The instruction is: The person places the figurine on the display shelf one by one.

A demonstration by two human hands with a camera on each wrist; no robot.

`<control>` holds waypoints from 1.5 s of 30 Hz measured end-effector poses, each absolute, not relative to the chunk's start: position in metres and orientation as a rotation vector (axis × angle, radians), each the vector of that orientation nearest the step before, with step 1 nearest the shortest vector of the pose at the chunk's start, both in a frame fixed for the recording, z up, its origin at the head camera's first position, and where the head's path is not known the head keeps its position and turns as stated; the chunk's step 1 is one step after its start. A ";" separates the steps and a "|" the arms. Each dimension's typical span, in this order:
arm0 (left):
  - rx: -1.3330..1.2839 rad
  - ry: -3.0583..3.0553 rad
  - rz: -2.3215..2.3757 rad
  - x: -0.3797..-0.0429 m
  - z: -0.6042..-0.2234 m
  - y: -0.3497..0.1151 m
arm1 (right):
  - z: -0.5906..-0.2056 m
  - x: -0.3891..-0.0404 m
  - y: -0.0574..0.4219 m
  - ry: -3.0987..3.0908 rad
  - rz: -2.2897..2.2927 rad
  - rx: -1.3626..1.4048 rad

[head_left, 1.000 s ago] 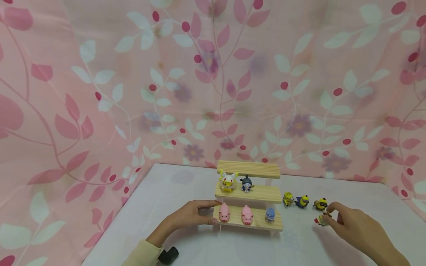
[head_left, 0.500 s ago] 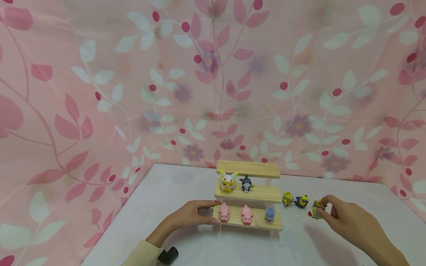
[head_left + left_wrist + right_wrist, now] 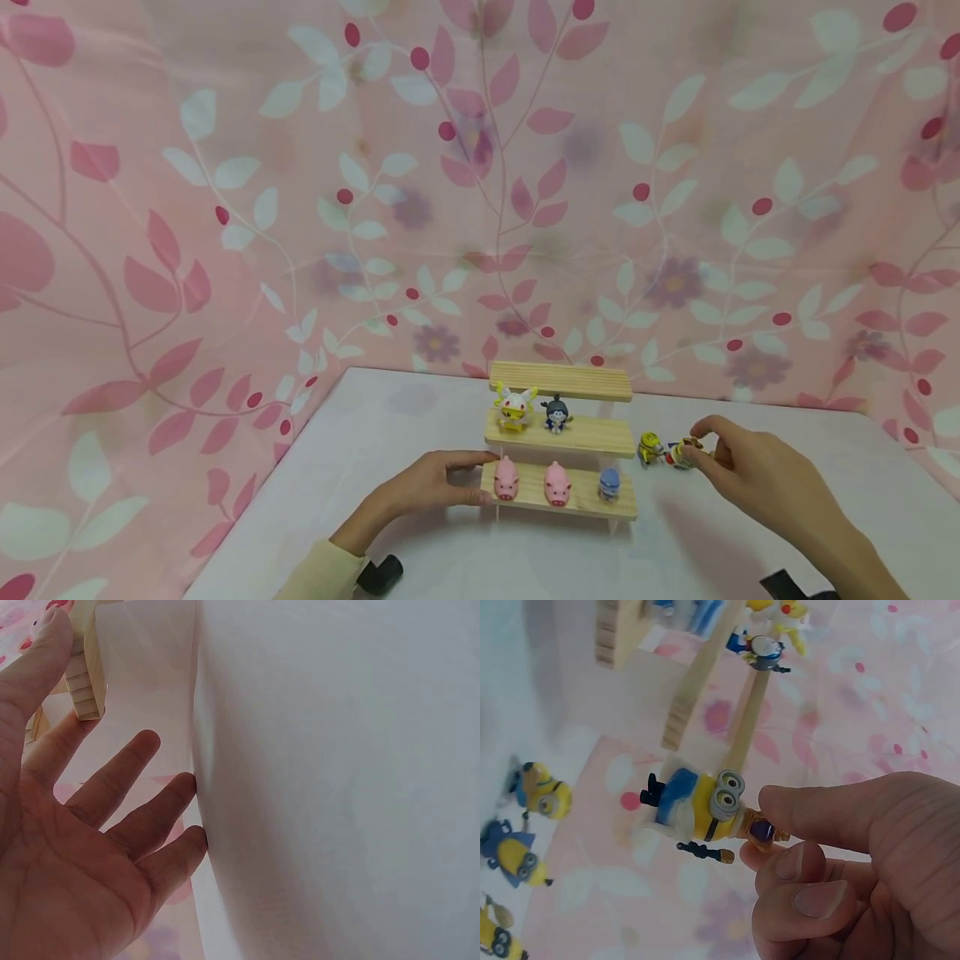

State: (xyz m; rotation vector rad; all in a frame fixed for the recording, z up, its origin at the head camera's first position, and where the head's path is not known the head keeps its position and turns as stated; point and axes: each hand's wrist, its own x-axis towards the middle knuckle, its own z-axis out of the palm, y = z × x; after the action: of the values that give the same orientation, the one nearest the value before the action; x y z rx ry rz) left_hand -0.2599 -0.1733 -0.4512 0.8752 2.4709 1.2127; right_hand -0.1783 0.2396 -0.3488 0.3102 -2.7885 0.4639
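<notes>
My right hand pinches a minion figurine by the gold crown on its head, between thumb and fingers. The figurine wears a blue-and-white outfit and is held off the table, right of a three-tier wooden display stand. My left hand holds the left end of the lowest board, thumb at its front corner and index finger at its back corner; the other fingers extend loosely in the left wrist view. Two pink pigs and a blue figurine occupy that board. The middle board carries a yellow-and-white figurine and a dark-haired one.
Three more minions stand on the white table: one in yellow, one with a blue cape, and another at the edge of the right wrist view. A pink floral cloth hangs behind.
My right hand has lifted the minion figurine and carried it left and away from me, over the other minions, toward the stand. My left hand has stayed at the board's end.
</notes>
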 end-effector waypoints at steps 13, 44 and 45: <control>0.862 2.482 1.199 -0.260 -0.448 -0.173 | -0.329 -0.189 0.215 -2.694 0.452 0.419; 0.856 2.471 1.212 -0.260 -0.451 -0.173 | -0.325 -0.225 0.173 -2.785 0.600 0.513; 0.856 2.470 1.213 -0.260 -0.451 -0.173 | -0.325 -0.225 0.173 -2.789 0.602 0.515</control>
State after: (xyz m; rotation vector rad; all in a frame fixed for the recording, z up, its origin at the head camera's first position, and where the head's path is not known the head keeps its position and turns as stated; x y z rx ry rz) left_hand -0.2601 -0.1731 -0.4510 0.8557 2.4702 1.2125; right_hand -0.2252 0.1729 -0.3254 0.5147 -2.7892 0.6021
